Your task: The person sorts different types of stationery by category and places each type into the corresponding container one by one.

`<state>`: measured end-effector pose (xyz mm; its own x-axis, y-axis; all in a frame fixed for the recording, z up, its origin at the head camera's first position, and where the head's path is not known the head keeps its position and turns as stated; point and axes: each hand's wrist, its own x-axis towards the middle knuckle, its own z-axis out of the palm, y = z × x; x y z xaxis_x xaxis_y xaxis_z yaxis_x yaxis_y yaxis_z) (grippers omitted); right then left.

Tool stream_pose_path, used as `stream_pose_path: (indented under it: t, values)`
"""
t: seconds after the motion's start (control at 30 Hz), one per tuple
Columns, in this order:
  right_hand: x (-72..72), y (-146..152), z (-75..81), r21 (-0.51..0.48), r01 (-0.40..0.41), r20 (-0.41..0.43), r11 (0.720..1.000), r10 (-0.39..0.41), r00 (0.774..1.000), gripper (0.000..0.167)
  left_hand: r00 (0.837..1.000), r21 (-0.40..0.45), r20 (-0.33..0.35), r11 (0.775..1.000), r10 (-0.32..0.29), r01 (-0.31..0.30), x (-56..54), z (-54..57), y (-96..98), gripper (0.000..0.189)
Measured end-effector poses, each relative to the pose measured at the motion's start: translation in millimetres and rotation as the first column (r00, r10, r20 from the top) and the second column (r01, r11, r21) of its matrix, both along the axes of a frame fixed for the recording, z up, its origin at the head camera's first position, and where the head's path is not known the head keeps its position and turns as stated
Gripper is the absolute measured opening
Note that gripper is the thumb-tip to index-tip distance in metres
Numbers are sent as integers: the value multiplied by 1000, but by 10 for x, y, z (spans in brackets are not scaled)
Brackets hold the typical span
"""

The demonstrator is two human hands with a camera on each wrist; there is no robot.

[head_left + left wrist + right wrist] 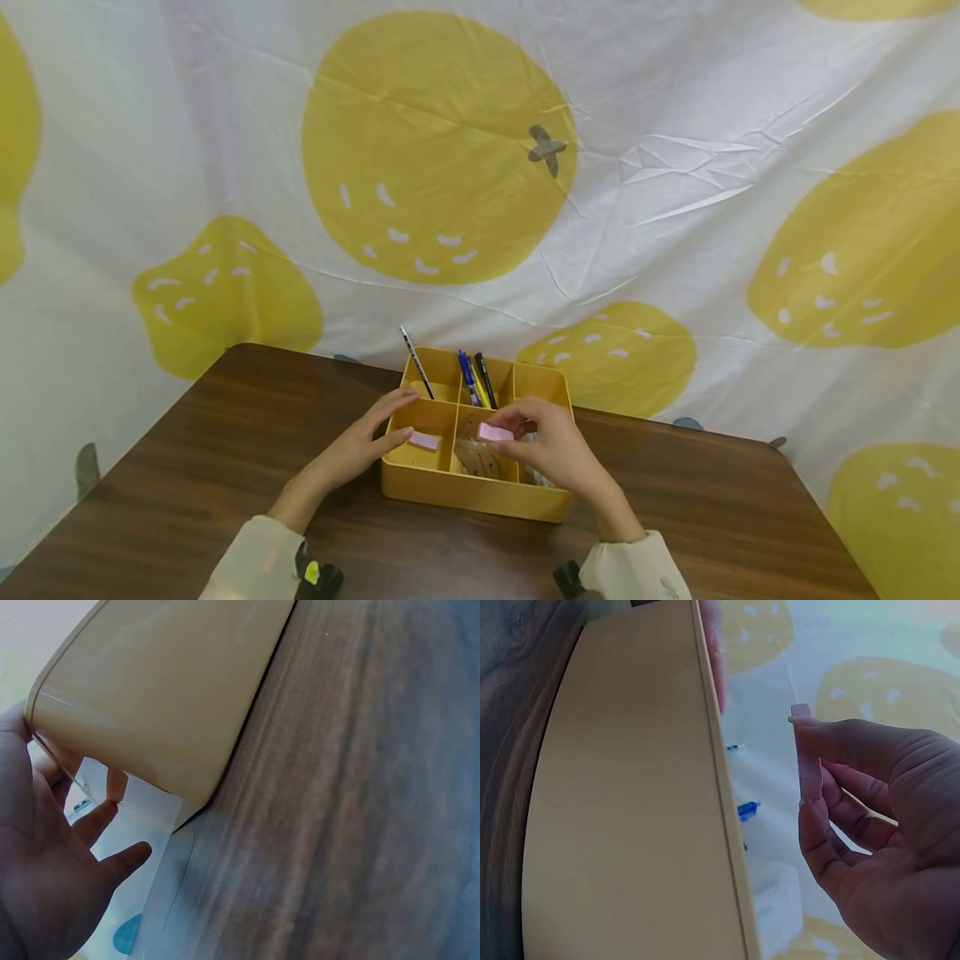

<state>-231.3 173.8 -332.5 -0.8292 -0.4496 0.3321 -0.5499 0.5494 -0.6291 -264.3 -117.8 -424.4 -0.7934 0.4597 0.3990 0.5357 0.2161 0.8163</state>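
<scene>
A yellow desk organizer (472, 493) with several compartments sits on the table. My left hand (363, 442) rests on its left rim, thumb and a finger over the edge. In the left wrist view the other fingers (126, 859) spread loosely outside the side wall. My right hand (551, 442) pinches a small pink block (808, 754) between thumb and fingers, above the front middle compartment. Another pink block (424, 441) lies in the front left compartment, close to my left thumb. Under the right hand, the front middle compartment holds a clear packet (476, 458) with brownish contents.
A pencil (416, 362) leans in the back left compartment. Several pens (468, 377) stand in the back middle one. Something whitish (536, 471) in the front right compartment is partly hidden by the right hand. A fruit-print curtain (450, 208) hangs behind the brown table (225, 467).
</scene>
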Motion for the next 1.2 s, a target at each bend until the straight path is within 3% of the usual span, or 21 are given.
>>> stream_pose_path:
  t: [0.43,0.73,0.8,1.0,1.03,1.2]
  values:
    - [-105,-349,-66,55,-13,-51,998,16,999,21,1000,13,-11,1000,7,-7,8,4,12,51]
    - [-153,-606,-77,71,-36,-37,997,39,999,19,1000,21,18,1000,8,-9,12,2,11,44]
    - [-173,-664,-98,69,-39,-18,997,40,999,19,1000,30,26,1000,2,-3,41,45,11,42]
    - [-227,-831,-174,99,-78,-39,992,83,996,16,998,72,67,997,-17,12,33,34,-4,40]
    - [-233,-853,-191,107,-83,-48,991,88,995,16,998,78,64,997,-24,19,5,-7,-9,40]
    - [-239,-940,-250,157,-99,-58,983,109,992,16,997,104,59,994,-51,44,-1,-9,-1,41]
